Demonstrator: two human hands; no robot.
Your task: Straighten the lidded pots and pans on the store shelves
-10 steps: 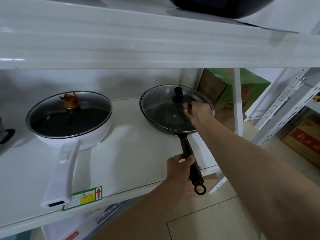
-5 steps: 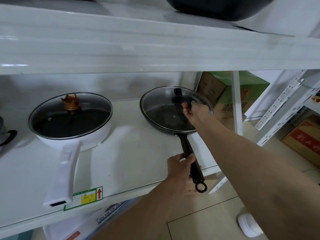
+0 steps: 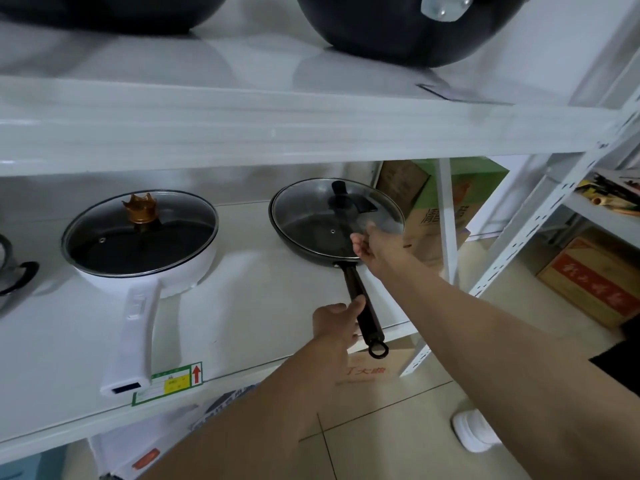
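Note:
A black frying pan with a glass lid stands on the white middle shelf, its long black handle sticking out over the front edge. My left hand is closed around that handle. My right hand grips the lid's front right rim, clear of the black knob. The lid sits askew, overhanging the pan to the right. To the left stands a white pan with a glass lid and a gold crown knob, its white handle pointing forward.
Two black woks sit on the upper shelf. Part of another pot shows at the far left. A white upright stands right of the pan, with cardboard boxes behind it. A price label is stuck on the shelf front.
My right hand has left the lid's knob and come forward to the lid's front right rim. My left hand stays on the handle. The view has tilted up, showing the woks.

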